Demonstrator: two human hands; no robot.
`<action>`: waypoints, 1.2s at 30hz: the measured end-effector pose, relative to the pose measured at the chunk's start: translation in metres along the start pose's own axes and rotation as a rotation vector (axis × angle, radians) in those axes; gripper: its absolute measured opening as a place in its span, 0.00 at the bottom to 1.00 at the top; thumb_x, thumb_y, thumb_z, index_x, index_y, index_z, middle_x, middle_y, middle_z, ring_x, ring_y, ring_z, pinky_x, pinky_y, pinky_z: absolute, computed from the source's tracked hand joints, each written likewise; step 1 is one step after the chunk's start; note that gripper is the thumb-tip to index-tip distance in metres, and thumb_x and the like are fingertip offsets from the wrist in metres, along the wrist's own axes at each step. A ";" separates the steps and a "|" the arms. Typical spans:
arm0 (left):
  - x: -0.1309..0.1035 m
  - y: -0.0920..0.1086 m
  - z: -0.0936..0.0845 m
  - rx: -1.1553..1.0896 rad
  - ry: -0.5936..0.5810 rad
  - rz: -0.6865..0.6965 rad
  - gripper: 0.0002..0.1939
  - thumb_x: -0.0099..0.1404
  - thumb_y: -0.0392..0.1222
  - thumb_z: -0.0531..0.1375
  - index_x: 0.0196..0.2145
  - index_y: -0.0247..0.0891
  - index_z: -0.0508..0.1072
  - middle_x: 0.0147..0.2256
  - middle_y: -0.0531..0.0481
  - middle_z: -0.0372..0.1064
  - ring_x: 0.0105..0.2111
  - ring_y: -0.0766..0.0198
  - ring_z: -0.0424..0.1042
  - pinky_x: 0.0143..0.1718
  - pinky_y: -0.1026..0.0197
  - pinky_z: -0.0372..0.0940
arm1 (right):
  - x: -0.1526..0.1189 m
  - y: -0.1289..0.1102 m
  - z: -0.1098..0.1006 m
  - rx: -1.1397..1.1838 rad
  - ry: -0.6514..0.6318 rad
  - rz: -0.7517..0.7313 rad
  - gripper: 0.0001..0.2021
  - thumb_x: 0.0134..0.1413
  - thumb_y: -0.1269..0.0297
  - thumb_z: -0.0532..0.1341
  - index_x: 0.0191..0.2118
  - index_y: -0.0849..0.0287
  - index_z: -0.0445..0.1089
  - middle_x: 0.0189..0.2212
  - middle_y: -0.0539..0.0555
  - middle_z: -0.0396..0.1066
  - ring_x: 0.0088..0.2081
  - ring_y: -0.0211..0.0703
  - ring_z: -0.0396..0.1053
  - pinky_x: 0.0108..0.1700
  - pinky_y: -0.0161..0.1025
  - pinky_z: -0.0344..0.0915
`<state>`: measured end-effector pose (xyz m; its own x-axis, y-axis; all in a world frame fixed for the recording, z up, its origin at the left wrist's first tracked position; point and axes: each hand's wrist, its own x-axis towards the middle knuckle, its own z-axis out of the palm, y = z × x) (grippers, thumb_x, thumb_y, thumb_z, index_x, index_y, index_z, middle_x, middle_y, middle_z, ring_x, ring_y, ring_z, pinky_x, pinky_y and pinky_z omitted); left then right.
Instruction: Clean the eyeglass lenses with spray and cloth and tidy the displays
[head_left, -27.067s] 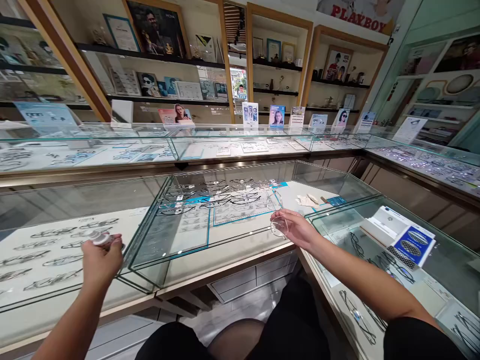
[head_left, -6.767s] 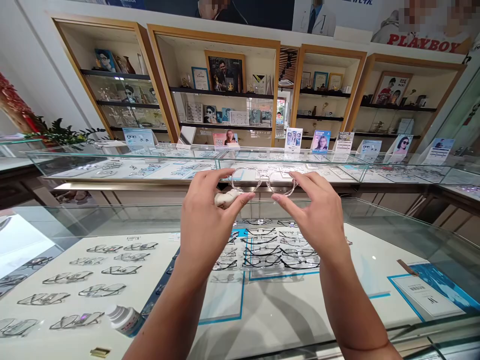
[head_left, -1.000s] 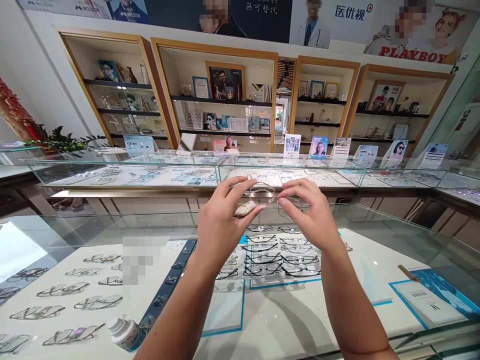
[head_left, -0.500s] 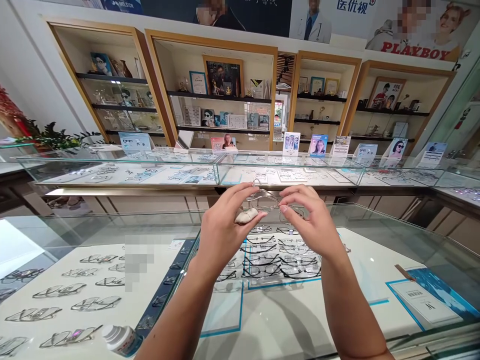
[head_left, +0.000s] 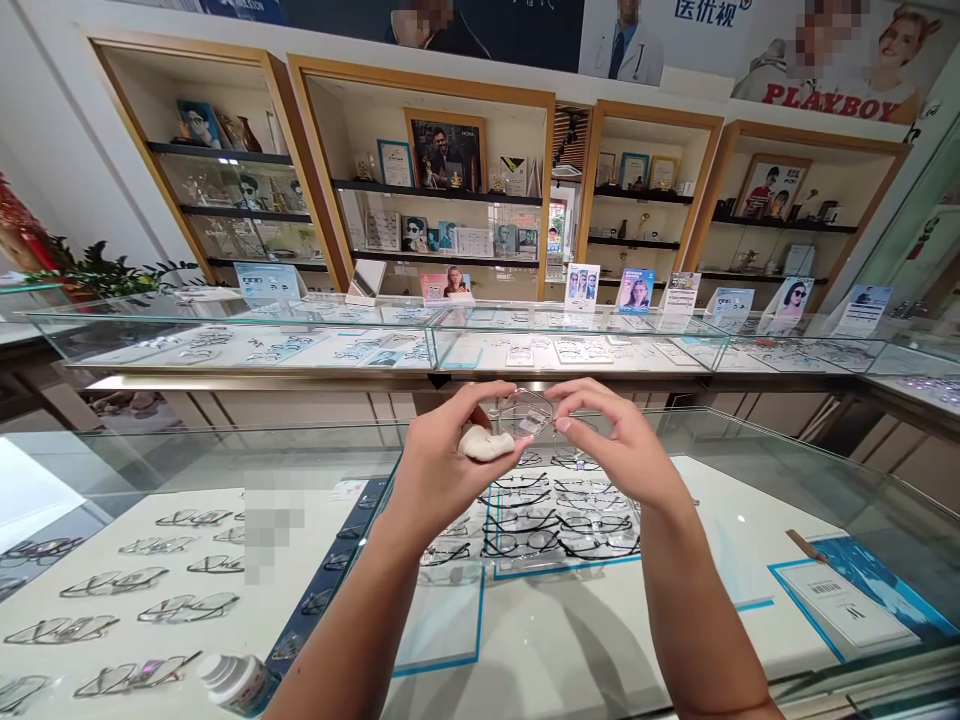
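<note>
A pair of thin-rimmed eyeglasses (head_left: 527,412) is raised above the glass display case, between my two hands. My left hand (head_left: 442,465) pinches one side of the frame with thumb and fingers. A crumpled white wad (head_left: 486,444), perhaps a cloth, is tucked in the same hand, under the index finger and against the thumb. On the other side, my right hand (head_left: 626,440) grips the frame between thumb and fingertips. A small pale label shows on or behind the near lens. The temples are hard to make out.
Below my hands, rows of dark-framed glasses (head_left: 525,522) lie in the display case. More glasses (head_left: 187,607) are laid out to the left, near a white bottle (head_left: 236,683). A card (head_left: 840,605) lies at right. Another glass counter (head_left: 585,322) with standing cards runs across the back.
The eyeglasses have turned so that the lens faces me more, and both hands have lowered slightly. More of the white wad shows in my left hand.
</note>
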<state>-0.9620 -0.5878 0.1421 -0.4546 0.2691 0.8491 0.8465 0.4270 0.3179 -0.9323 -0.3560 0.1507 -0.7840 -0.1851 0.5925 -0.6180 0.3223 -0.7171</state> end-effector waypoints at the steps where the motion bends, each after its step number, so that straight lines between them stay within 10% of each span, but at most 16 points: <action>1: 0.000 0.000 0.000 -0.014 -0.005 -0.004 0.24 0.63 0.43 0.73 0.55 0.45 0.75 0.47 0.49 0.81 0.30 0.67 0.73 0.34 0.63 0.70 | 0.000 0.001 -0.001 0.027 -0.014 0.018 0.07 0.67 0.59 0.64 0.37 0.52 0.77 0.57 0.54 0.76 0.61 0.52 0.70 0.64 0.53 0.63; 17: -0.027 0.027 -0.015 -0.105 -0.241 -0.223 0.37 0.64 0.44 0.70 0.68 0.47 0.63 0.53 0.45 0.78 0.30 0.65 0.71 0.36 0.60 0.71 | -0.035 0.005 -0.004 0.291 -0.065 0.261 0.12 0.56 0.52 0.73 0.33 0.57 0.80 0.42 0.58 0.82 0.50 0.52 0.77 0.53 0.48 0.68; 26: -0.149 0.014 -0.018 -0.079 -0.344 -0.588 0.28 0.67 0.58 0.65 0.60 0.45 0.71 0.46 0.46 0.79 0.38 0.57 0.75 0.39 0.57 0.70 | -0.110 0.001 -0.033 0.304 0.166 0.414 0.11 0.50 0.54 0.75 0.30 0.56 0.81 0.42 0.58 0.83 0.48 0.51 0.77 0.52 0.47 0.68; 31: -0.221 -0.008 0.001 -0.174 -0.307 -0.878 0.31 0.61 0.65 0.64 0.53 0.39 0.74 0.39 0.47 0.78 0.30 0.59 0.74 0.30 0.59 0.69 | -0.148 0.048 -0.060 0.491 0.533 0.654 0.14 0.36 0.58 0.79 0.29 0.58 0.79 0.38 0.55 0.82 0.43 0.46 0.75 0.45 0.39 0.67; 36: -0.232 -0.006 0.005 -0.069 -0.223 -0.975 0.29 0.59 0.65 0.63 0.46 0.39 0.77 0.38 0.47 0.79 0.28 0.59 0.73 0.33 0.57 0.69 | -0.186 0.091 -0.071 0.613 0.750 0.871 0.18 0.37 0.59 0.78 0.32 0.57 0.72 0.17 0.40 0.60 0.21 0.32 0.54 0.25 0.34 0.51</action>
<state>-0.8634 -0.6485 -0.0586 -0.9941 -0.0128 0.1081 0.0873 0.4985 0.8625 -0.8390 -0.2267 0.0012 -0.8378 0.4940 -0.2324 -0.0083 -0.4372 -0.8993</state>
